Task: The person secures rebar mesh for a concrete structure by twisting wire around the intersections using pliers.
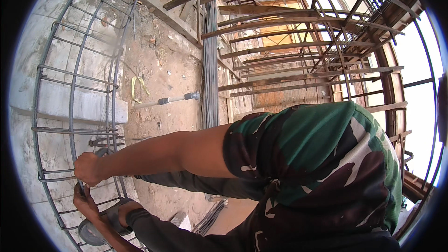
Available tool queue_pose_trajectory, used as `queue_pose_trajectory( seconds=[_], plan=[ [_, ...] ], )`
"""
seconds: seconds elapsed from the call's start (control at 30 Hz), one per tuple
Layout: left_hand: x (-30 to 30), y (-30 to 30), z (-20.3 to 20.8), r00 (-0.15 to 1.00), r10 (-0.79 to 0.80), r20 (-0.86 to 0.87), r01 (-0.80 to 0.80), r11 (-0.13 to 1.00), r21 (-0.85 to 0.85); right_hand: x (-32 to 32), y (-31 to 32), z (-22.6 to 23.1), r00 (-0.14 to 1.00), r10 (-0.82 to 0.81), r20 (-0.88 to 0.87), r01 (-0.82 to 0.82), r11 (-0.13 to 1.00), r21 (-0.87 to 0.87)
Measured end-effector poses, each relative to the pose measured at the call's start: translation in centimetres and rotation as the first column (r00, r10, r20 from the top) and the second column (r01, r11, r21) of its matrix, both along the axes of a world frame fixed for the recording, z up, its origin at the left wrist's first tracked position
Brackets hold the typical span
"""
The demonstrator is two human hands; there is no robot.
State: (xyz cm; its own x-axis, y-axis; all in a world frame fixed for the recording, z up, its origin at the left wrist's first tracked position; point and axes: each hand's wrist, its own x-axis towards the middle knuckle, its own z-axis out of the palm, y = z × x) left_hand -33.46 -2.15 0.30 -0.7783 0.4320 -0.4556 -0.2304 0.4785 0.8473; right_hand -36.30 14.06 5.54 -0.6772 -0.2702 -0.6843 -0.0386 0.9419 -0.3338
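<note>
Overhead, a timber scaffold (303, 46) crowds the right; bare dirt ground (163, 70) lies open beside the rebar cage (79, 88) at the left edge. Right hand (87, 169) fists around a cage bar; left hand (85, 200) grips just below

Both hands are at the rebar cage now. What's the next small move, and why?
Probably steady the rebar cage with the right hand and work the left hand at the bar crossing just below it. The right fist is closed around a long bar where a tie bar crosses. The left hand sits directly beneath, its grip unclear.
</note>
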Motion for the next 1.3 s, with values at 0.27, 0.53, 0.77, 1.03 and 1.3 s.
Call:
queue_pose_trajectory(
  seconds=[0.27, 0.53, 0.77, 1.03, 1.3],
  plan=[
    [1.4, 2.0, -3.6, 0.931, -0.204, -0.302, 0.039, 0.879, -0.475, 0.5, -0.1, -0.9, 0.998, -0.033, -0.054, 0.033, 0.999, 0.0],
    [1.0, -0.3, -10.9, 0.805, 0.329, 0.494, -0.407, 0.912, 0.056, 0.9, -0.2, -1.1, 0.991, -0.075, -0.113, 0.072, 0.997, -0.032],
    [-0.8, -0.9, -9.6, 0.659, 0.318, 0.682, -0.531, 0.839, 0.121, 1.5, -0.1, -1.5, 0.969, -0.083, -0.231, 0.07, 0.995, -0.067],
    [-0.8, -2.2, -9.2, 0.567, 0.288, 0.772, -0.638, 0.746, 0.191, 1.3, -0.4, -1.6, 0.988, -0.071, -0.14, 0.069, 0.997, -0.019],
    [-2.1, -0.5, -1.7, 0.661, 0.43, 0.615, -0.595, 0.799, 0.082, 1.0, -0.3, -0.8, 0.989, -0.117, -0.094, 0.112, 0.992, -0.059]
  ],
)
